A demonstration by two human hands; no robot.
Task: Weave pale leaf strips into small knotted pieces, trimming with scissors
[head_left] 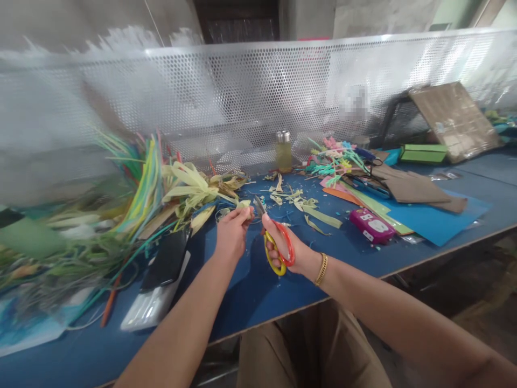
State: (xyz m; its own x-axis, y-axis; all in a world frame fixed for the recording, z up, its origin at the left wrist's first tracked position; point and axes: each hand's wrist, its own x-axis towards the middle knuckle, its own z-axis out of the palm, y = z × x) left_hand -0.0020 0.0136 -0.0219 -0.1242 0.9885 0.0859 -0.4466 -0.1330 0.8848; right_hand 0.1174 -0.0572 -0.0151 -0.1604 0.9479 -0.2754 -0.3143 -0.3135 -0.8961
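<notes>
My right hand (278, 240) is closed round a pair of scissors (289, 249) with one red and one yellow handle loop; the blades point up and to the left. Just left of them, my left hand (234, 229) pinches a small pale green piece of husk (243, 204) between thumb and fingers. The blade tips are close to that piece, but I cannot tell whether they touch it. Behind my left hand lies a bunch of pale dried husks (189, 183). Husk scraps (311, 207) are scattered on the blue table beyond the scissors.
A jar with a metal lid (284, 153) stands by the perforated metal screen (258, 97). Coloured strips (141, 188) and a black phone (165, 258) are on the left. Pastel flowers (337, 161), a purple case (371, 226), brown card (416, 188) and blue paper (440, 226) lie right.
</notes>
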